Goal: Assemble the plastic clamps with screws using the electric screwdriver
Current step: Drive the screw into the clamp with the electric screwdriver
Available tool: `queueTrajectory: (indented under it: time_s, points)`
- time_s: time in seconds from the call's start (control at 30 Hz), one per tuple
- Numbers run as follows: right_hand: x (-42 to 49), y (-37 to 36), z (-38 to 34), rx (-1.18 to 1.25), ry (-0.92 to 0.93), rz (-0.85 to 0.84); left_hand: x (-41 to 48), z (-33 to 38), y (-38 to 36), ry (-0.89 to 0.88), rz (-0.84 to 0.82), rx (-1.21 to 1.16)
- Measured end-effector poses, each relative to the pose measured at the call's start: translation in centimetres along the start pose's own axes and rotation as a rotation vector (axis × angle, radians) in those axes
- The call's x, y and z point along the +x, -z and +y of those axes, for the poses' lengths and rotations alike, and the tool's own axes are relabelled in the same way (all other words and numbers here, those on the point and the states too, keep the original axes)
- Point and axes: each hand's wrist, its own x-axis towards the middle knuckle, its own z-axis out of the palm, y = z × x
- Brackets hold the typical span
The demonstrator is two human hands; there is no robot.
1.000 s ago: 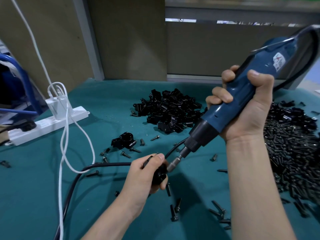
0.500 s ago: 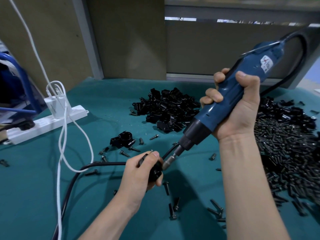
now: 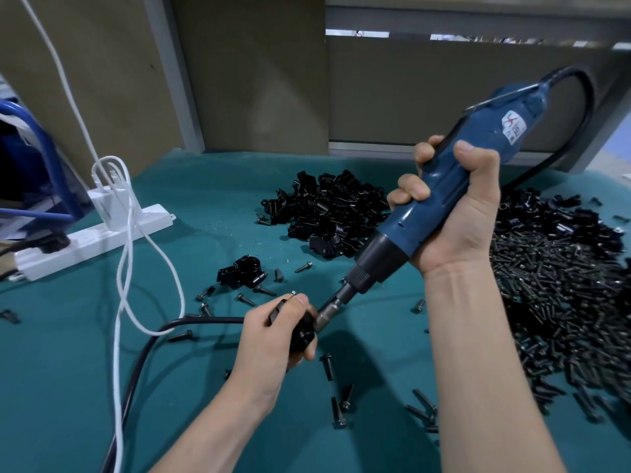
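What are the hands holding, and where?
Right hand grips the blue electric screwdriver round its middle; left hand grips a small black plastic clamp round its sides.

Teal table (image 3: 68,387): clamp pile (image 3: 324,213), screws (image 3: 563,302), power strip (image 3: 92,240)

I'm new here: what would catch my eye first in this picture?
A blue electric screwdriver, gripped in the right hand, slants down with its tip against a small black clamp held in the left hand. Behind them on the green table lie a pile of black clamps and, to the right, a big heap of black screws.
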Motion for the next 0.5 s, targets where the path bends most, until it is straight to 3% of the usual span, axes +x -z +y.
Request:
queueTrajectory:
  time_s: [0.5]
  points:
    - [0.02,0.29,0.74,0.013,-0.014,0.022,0.21,-0.68,0.21,-0.035,0.055,-0.03]
